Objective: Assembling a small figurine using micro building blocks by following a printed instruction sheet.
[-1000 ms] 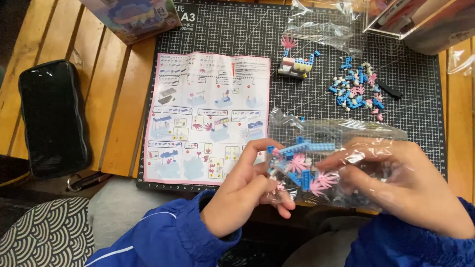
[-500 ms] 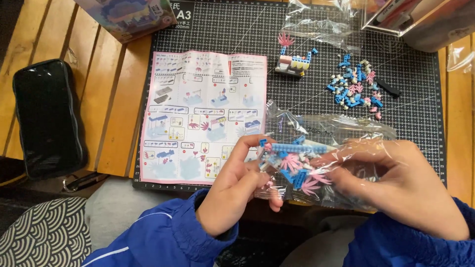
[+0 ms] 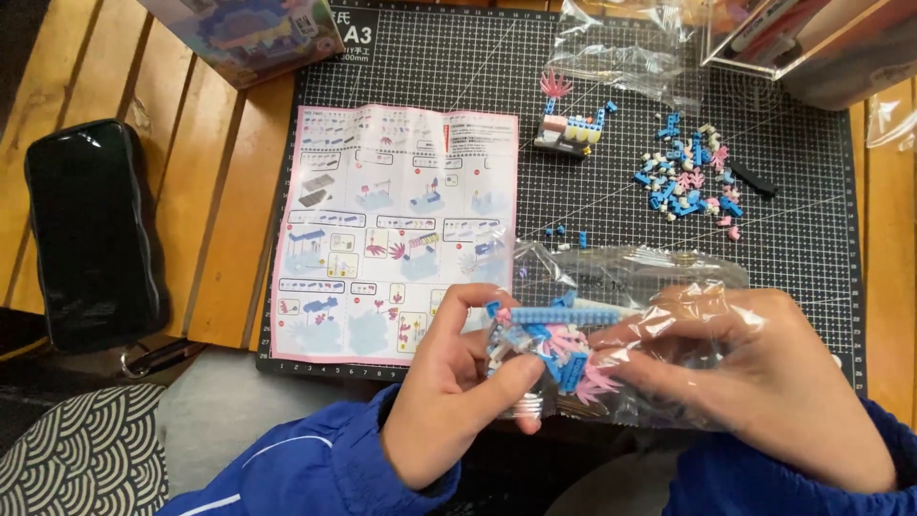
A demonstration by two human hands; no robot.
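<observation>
Both hands pinch bag of bricks; left hand left end, right hand right; long axis left-right.

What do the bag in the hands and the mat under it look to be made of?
Bag: thin clear plastic film, glossy; it crinkles and the blue and pink pieces show through. Mat: probably a matte, rubbery cutting mat, dark with a white printed grid.

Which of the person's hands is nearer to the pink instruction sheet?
Left. The left hand lies against the lower right corner of the instruction sheet, pinching the clear bag of bricks. The right hand holds the bag farther right, apart from the sheet.
</observation>
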